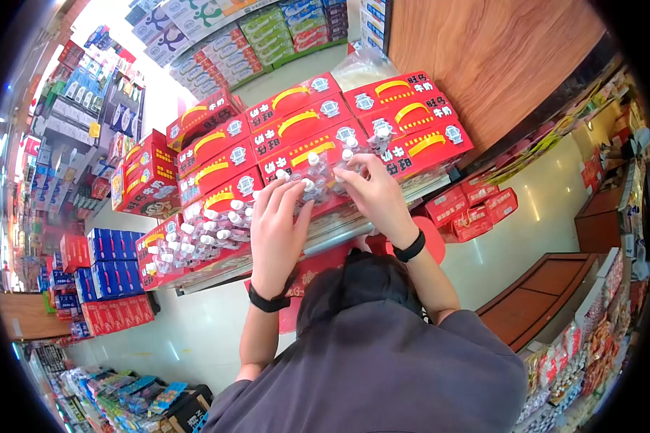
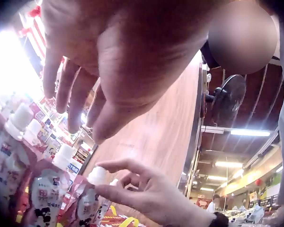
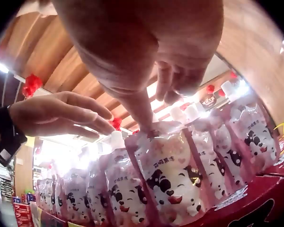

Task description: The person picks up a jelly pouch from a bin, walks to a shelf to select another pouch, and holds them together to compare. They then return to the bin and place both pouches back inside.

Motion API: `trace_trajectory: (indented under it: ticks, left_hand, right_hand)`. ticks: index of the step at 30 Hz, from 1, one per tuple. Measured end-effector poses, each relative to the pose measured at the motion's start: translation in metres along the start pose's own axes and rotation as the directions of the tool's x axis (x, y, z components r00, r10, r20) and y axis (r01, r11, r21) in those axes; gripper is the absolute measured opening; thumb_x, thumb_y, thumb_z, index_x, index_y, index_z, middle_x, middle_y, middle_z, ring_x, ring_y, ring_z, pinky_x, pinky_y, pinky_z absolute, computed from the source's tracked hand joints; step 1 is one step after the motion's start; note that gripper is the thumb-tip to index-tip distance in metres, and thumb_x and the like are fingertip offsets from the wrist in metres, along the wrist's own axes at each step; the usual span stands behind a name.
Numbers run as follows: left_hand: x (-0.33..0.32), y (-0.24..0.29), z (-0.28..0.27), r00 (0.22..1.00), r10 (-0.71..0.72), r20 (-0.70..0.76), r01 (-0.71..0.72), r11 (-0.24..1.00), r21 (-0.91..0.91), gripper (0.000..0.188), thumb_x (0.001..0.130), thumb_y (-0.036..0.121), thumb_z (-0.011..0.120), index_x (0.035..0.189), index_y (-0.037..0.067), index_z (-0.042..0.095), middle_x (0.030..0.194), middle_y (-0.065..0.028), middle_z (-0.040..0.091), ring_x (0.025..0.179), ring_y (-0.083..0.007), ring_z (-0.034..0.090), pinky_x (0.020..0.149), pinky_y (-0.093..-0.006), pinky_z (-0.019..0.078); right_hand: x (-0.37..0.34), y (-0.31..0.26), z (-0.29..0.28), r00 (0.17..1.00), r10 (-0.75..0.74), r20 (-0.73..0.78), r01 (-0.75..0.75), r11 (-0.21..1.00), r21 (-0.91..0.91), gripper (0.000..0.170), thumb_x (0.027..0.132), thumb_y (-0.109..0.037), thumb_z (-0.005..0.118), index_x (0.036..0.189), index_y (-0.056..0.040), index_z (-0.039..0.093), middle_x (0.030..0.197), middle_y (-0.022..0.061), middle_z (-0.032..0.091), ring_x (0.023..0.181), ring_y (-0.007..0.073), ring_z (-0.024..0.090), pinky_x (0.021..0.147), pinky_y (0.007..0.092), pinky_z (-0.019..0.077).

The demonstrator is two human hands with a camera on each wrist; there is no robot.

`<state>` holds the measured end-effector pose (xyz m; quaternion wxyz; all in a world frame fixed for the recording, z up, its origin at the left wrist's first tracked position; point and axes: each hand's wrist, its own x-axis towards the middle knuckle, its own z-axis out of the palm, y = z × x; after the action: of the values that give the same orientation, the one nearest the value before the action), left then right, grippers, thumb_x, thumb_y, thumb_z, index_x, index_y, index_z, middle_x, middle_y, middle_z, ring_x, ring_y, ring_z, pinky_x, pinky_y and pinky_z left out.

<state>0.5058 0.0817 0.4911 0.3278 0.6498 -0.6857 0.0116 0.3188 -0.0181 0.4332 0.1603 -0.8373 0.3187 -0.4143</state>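
Pink-and-white spouted pouches [image 3: 173, 172] with cartoon cow faces and white caps stand in rows on red milk cartons [image 1: 296, 123]. My right hand [image 1: 379, 195] is at the right part of the rows. In the left wrist view its thumb and forefinger pinch a pouch [image 2: 85, 203] at its white cap [image 2: 96, 175]. The thumb lies against the pouch's top in the right wrist view. My left hand [image 1: 278, 224] reaches over the middle pouches with fingers extended, nothing in its grasp. Its fingertips [image 2: 74, 126] hang near the caps.
Red cartons with yellow handles are stacked behind and beside the pouches. A clear plastic bag [image 1: 365, 68] lies behind them, near a wooden panel [image 1: 491, 65]. More red boxes [image 1: 477, 209] sit low on the right; blue cartons [image 1: 112, 245] are stacked at left.
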Motion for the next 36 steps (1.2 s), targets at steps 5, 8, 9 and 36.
trace_trajectory:
  ticks: [5,8,9,36]
  left_hand:
    - [0.004,-0.003,0.020,1.000,-0.020,0.016,0.018,0.993,0.115,0.030,0.089,0.011,0.072,0.118,0.002,0.069,0.114,-0.0134,0.071,0.119,-0.0327,0.061,0.101,-0.0444,0.0483]
    - [0.007,-0.008,0.029,0.999,-0.035,0.021,0.033,0.992,0.120,0.028,0.090,0.011,0.071,0.117,0.002,0.070,0.111,-0.0149,0.071,0.116,-0.0326,0.062,0.101,-0.0445,0.0481]
    - [0.007,-0.009,0.032,0.999,-0.044,0.022,0.041,0.993,0.113,0.028,0.089,0.011,0.071,0.116,0.003,0.070,0.110,-0.0154,0.071,0.115,-0.0326,0.062,0.101,-0.0445,0.0481]
    - [-0.005,0.022,0.023,0.960,-0.232,0.154,0.278,0.823,-0.495,0.038,0.093,0.000,0.072,0.129,0.000,0.061,0.108,-0.0116,0.073,0.095,-0.0172,0.072,0.084,-0.0309,0.0567]
  right_hand:
    - [-0.009,0.009,0.005,0.992,-0.123,0.007,0.122,0.988,0.093,0.040,0.085,0.000,0.075,0.123,-0.0074,0.067,0.106,0.0091,0.066,0.092,0.0286,0.065,0.080,0.0383,0.0559]
    - [-0.010,0.006,0.004,0.999,-0.052,0.015,0.049,0.984,0.172,0.038,0.085,-0.001,0.075,0.122,-0.0062,0.066,0.103,0.0108,0.069,0.094,0.0300,0.066,0.082,0.0397,0.0560]
    - [-0.010,0.005,0.003,1.000,-0.014,0.020,0.010,0.978,0.206,0.037,0.085,-0.001,0.075,0.121,-0.0058,0.066,0.103,0.0115,0.069,0.094,0.0304,0.066,0.082,0.0402,0.0559]
    - [-0.032,-0.001,-0.007,0.967,0.074,0.242,-0.211,0.767,0.606,0.031,0.081,-0.004,0.082,0.108,-0.0016,0.066,0.118,0.0134,0.066,0.099,0.0305,0.070,0.086,0.0374,0.0558]
